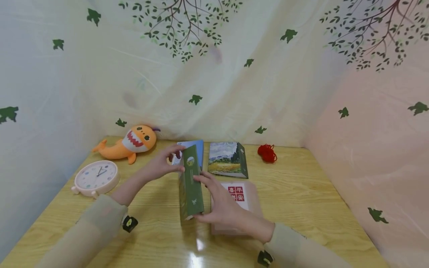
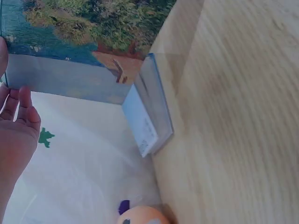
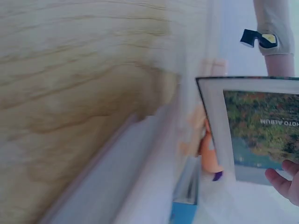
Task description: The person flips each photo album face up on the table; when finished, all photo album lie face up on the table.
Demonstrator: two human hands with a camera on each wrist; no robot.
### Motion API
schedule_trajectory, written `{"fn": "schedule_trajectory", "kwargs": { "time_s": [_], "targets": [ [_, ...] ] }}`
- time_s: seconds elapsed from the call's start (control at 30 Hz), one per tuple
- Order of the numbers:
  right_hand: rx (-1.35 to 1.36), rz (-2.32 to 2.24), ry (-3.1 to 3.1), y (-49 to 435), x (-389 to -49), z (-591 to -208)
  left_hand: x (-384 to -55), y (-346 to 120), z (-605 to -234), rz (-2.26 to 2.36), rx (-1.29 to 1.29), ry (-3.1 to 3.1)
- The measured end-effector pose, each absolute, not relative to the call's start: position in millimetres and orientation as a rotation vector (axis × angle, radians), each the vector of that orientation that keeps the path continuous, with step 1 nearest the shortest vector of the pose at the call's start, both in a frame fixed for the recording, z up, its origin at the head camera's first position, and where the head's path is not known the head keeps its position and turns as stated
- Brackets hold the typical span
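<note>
The album [image 1: 192,182] is held up between both hands over the front half of the counter [image 1: 301,208], its green spine turned toward the head view. The left hand [image 1: 161,165] pinches its upper left side with curved fingers; the right hand [image 1: 224,203] grips the right side, fingers against the spine and thumb at the lower end. Whether the lower end touches the counter, I cannot tell. The cover (the right wrist view shows it, lettered PHOTO ALBUM) bears a painting of foliage and water.

Behind the album, partly hidden, is a blue book [image 1: 199,148]. To its right lies a landscape book [image 1: 223,160], then red yarn [image 1: 267,153]. A pink case [image 1: 254,193] with red characters lies partly beneath the right hand. At the left are an orange plush [image 1: 114,150] and, nearer, a clock [image 1: 97,178] lying face up.
</note>
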State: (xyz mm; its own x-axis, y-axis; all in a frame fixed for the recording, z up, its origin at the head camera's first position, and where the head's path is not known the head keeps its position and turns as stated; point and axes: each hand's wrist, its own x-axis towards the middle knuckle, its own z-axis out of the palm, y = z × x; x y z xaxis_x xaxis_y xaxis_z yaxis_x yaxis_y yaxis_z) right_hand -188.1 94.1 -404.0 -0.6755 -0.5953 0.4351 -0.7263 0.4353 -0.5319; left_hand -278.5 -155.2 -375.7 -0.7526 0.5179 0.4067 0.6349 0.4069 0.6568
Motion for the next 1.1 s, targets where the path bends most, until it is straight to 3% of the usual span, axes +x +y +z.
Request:
{"fn": "schedule_trajectory", "kwargs": {
  "time_s": [0.33,0.67,1.1],
  "targets": [
    [1.287,1.298,-2.302,85.9,-190.0,-389.9,-270.5,-158.3,-354.7,-1.467,-1.043,-2.423],
    [1.258,1.131,-2.333,73.9,-192.9,-398.1,-262.3,-169.1,-355.2,-1.743,-0.869,-2.598],
    [1.300,0.959,-2.383,56.4,-201.5,-414.0,-264.3,-180.7,-363.1,-1.801,-0.829,-2.666]
  ]
}}
